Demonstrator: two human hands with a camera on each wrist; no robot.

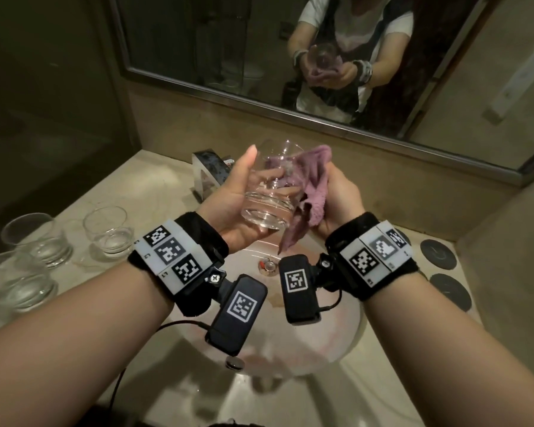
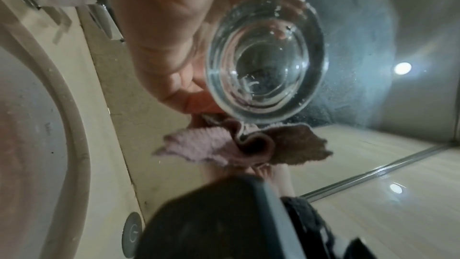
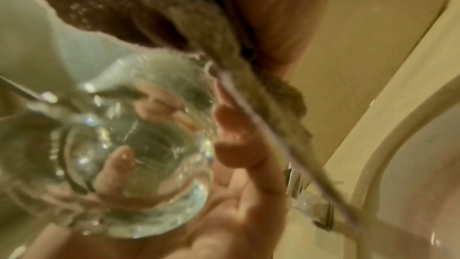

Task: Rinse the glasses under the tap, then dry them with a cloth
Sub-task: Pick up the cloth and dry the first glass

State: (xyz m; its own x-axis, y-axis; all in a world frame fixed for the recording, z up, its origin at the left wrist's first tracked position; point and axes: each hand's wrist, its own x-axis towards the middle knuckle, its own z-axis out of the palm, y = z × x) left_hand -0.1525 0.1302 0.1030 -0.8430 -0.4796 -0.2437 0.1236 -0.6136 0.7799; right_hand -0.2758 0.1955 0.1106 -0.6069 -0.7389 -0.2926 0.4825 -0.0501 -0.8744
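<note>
Over the sink, my left hand (image 1: 242,183) grips a clear tumbler (image 1: 267,208) that is tilted with its thick base toward me, thumb along the near side and fingers wrapped round the far side. My right hand (image 1: 339,192) holds a pink cloth (image 1: 313,180); one end is pushed into the glass's mouth and the rest hangs down beside the base. The left wrist view looks into the glass base (image 2: 266,62) with the cloth (image 2: 224,149) bunched below it. In the right wrist view the glass (image 3: 132,155) sits in the left hand's fingers (image 3: 239,145) under the cloth (image 3: 199,36).
Three more clear glasses (image 1: 110,229) (image 1: 37,238) (image 1: 16,282) stand on the counter at the left. The round sink (image 1: 336,343) with its drain (image 1: 267,266) lies below my hands, the chrome tap (image 1: 210,171) behind. Two black discs (image 1: 438,254) lie at the right. A mirror (image 1: 173,41) backs the counter.
</note>
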